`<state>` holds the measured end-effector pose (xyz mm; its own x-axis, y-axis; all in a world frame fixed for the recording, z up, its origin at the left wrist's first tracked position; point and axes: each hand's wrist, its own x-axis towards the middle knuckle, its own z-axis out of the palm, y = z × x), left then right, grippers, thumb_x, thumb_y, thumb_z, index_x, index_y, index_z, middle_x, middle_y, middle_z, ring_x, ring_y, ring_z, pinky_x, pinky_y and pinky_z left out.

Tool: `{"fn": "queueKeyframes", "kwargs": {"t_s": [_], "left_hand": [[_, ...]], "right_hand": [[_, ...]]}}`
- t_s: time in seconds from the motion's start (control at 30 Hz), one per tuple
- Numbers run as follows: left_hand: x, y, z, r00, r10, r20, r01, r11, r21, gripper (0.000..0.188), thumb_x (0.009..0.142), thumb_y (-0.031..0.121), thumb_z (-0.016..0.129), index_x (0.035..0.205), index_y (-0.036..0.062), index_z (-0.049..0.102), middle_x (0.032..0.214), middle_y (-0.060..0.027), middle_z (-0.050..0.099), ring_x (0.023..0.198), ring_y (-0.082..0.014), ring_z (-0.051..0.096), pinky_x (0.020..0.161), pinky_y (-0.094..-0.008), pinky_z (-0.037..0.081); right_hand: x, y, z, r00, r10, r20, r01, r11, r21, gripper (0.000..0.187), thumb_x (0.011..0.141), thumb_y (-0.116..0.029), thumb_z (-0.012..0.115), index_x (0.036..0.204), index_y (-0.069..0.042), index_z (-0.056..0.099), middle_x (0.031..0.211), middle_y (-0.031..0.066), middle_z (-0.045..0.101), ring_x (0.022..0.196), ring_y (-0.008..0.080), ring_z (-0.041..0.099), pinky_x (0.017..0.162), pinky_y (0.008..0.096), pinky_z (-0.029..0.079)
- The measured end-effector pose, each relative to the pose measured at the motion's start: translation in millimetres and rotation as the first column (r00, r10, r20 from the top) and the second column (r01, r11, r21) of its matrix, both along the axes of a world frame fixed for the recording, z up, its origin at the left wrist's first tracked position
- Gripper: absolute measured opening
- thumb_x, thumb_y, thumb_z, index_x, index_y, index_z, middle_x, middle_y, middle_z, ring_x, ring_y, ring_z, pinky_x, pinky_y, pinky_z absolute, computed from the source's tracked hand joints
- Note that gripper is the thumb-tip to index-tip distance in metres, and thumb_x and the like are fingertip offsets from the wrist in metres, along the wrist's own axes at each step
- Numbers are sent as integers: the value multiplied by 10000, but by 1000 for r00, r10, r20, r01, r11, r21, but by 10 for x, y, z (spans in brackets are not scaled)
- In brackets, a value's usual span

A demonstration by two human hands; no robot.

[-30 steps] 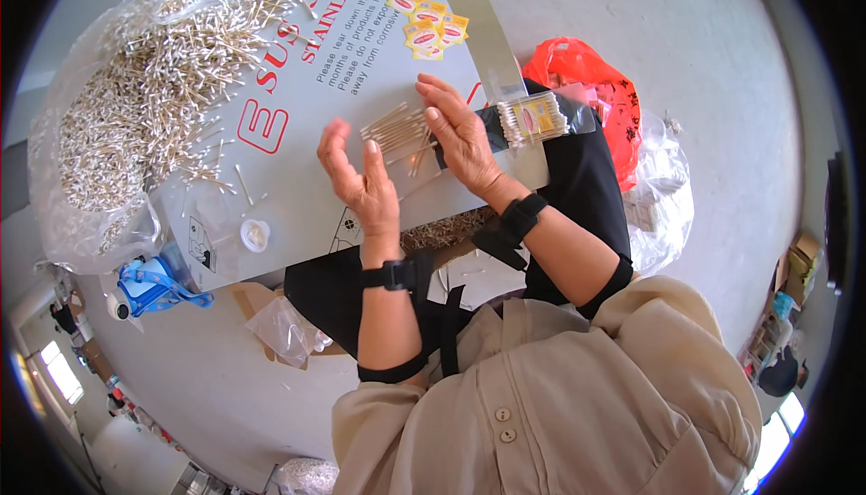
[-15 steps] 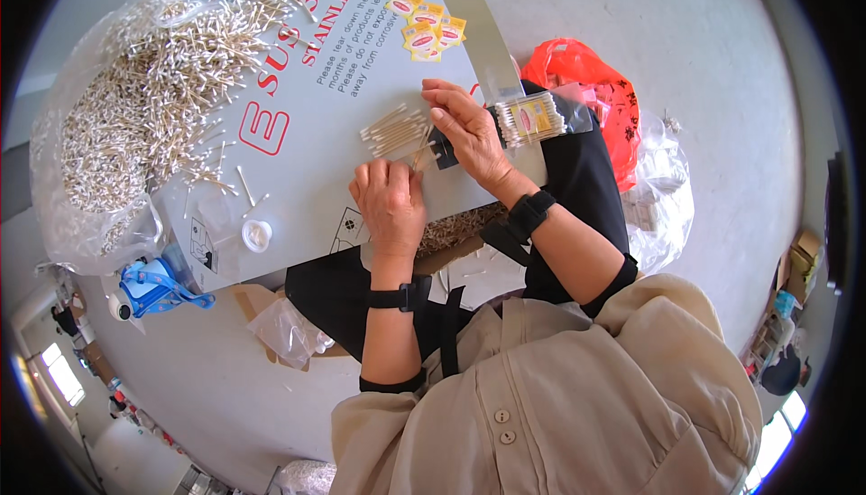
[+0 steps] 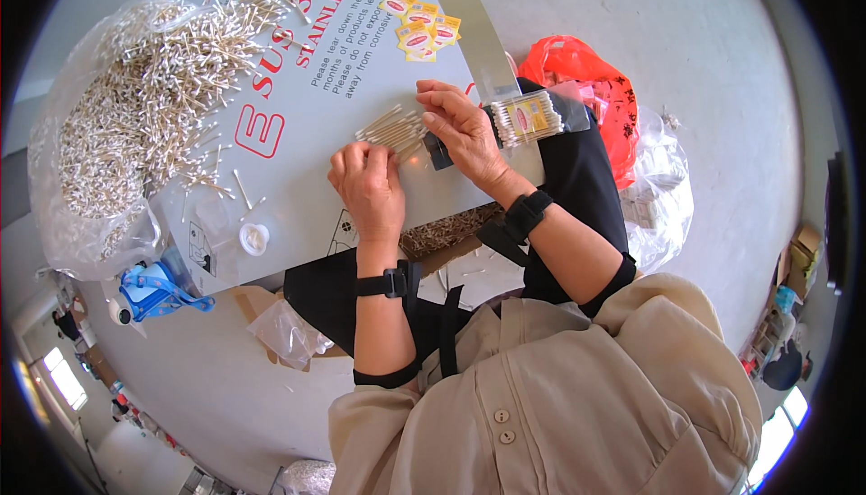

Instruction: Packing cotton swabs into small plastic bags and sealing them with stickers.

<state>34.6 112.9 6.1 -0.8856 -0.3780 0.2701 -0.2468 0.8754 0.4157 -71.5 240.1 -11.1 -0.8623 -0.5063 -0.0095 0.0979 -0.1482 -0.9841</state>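
swabs (image 3: 391,129) lie just beyond left grip (image 3: 368,154), closure unclear, beside right grip (image 3: 424,105), loosely parted.

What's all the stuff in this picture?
Grey printed table: one, grey, centre
Clear bag of cotton swabs: one, white-tipped swabs, table's left
Loose cotton-swab pile: one, white and tan, mid-table
Clear swab packet: one, yellow card inside, table's right edge
Square paper cards: several, yellow, table's far side
Flat object: one, black, right of pile
Small round tub: one, white, table's near left
Strapped container: one, blue and white, table's near-left corner
Thin plastic bag: one, red, right of table
Clear plastic sack: one, whitish, beside red bag
Cardboard box: one, brown, floor, left
Button-up shirt: one, beige, bottom
Wrist straps: two, black, wrists
Left hand: one, bare, at pile's near end
Right hand: one, bare, beside black object
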Motion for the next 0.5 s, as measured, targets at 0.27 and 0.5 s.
{"fn": "queueKeyframes", "kwargs": {"t_s": [0.27,0.5], "left_hand": [[-163,-242,87,996,-91,11,92,996,-8,168,763,5,698,857,91,588,967,-50,545,992,-286,495,874,-427,392],[-348,-479,160,996,-84,23,87,983,-163,158,789,23,686,870,98,572,963,-48,530,1010,-278,483,881,-419,381]], "right_hand": [[-18,14,-30,999,-19,-35,20,999,29,220,981,-54,543,1165,42,618,1343,103,547,1239,170,502,1047,294,400],[-25,-3,-49,996,-57,-65,58,998,16,207,963,-57,552,1129,44,625,1302,116,577,1163,192,566,994,304,455]]}}
